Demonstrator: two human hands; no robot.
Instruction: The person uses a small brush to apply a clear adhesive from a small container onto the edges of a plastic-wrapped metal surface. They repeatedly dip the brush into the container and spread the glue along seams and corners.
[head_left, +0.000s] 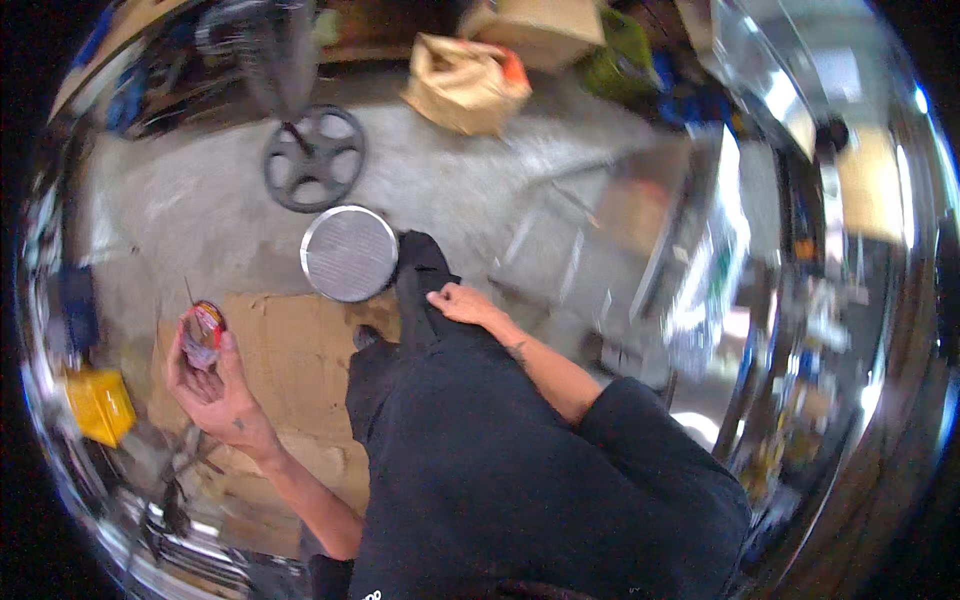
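My left hand [213, 385] is raised at the left, above a sheet of brown cardboard on the floor. Its fingers and thumb wrap round a small see-through package [206, 336] with a red, yellow and dark round end; a thin dark rod sticks up beside it. The exact kind of package is unclear. My right hand [465, 303] rests against my dark trouser leg [420, 290], its fingers curled. Whether it pinches cloth or some small thing cannot be made out. Just ahead of my leg stands a round, grey, mesh-textured disc with a silver rim [350, 253].
Beyond the disc is a black spoked wheel-shaped base [315, 158]. A brown paper bag [466, 84] and a cardboard box [540, 30] stand at the back. Blurred metal frames [600, 230] are at the right. A yellow bin [100, 406] is far left; cardboard [290, 370] covers the floor.
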